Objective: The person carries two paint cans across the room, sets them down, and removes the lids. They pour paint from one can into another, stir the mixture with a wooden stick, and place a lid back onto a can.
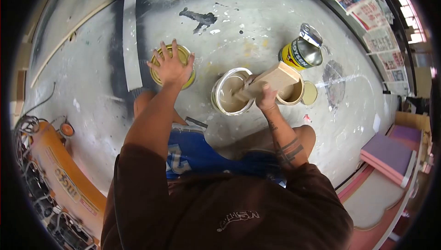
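Note:
My left hand lies with fingers spread on top of a closed yellow can. In my right hand is a flat wooden stick, its far end over or in the white-rimmed bucket of beige paint; the exact contact is blurred. Just right of that bucket stands a smaller open container with beige paint inside, partly hidden by the stick. A round beige lid lies beside it. Behind them an opened yellow and black can has its metal lid bent up.
The concrete floor is stained with paint. An orange compressor with hoses is at the lower left. Purple and pink panels are at the right. Newspaper sheets hang at the upper right. A pale strip lies beyond my left hand.

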Demonstrator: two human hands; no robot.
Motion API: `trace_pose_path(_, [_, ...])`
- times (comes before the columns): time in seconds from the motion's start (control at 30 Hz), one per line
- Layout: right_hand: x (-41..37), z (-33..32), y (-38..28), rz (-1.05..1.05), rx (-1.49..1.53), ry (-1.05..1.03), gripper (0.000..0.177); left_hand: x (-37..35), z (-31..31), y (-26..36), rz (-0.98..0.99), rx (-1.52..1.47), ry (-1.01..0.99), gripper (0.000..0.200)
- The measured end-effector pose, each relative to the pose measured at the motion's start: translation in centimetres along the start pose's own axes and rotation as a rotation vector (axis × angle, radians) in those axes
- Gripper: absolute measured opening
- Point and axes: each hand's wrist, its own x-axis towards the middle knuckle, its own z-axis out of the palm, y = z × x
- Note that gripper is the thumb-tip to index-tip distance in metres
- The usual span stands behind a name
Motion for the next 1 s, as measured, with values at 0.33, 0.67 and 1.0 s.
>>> trace_pose_path(0.33, [-1.9,-2.2,7.7,-0.145,-0.406,-0.199,0.061,-0.1,-0.3,-0.3,0.003,0.003,0.002,0.085])
trace_pose_path(0.67, [-3.6,-1.1,10.3,-0.037,-0.28,-0.026,0.061,0.2,-0.1,-0.4,0.013,0.033,0.006,0.085])
trace_pose_path(1.0, [-1.6,2.2,3.8,0.004,0.151,-0.057,0.071,0.1,0.1,-0.5,-0.001,0.008,0.017,0.085])
